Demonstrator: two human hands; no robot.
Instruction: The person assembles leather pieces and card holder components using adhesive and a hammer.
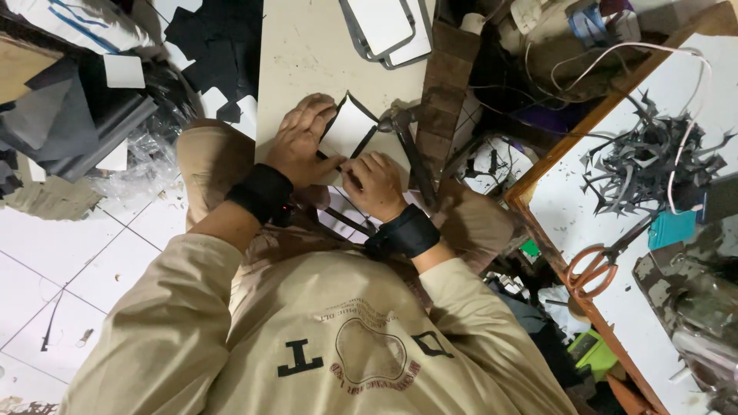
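At board's (pixel 300 61) near edge, hands (pixel 301 142) (pixel 374 184) pin white piece (pixel 347 129).

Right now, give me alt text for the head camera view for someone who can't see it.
Two hands press a white piece with black edging on a beige board: left hand flat on it, right hand at its lower edge. Scissors and black scraps lie on a table to the right.

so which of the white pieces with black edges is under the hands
The white, black-edged piece on the beige board, pinned by the left hand and right hand; the similar stacked pieces lie untouched farther up.
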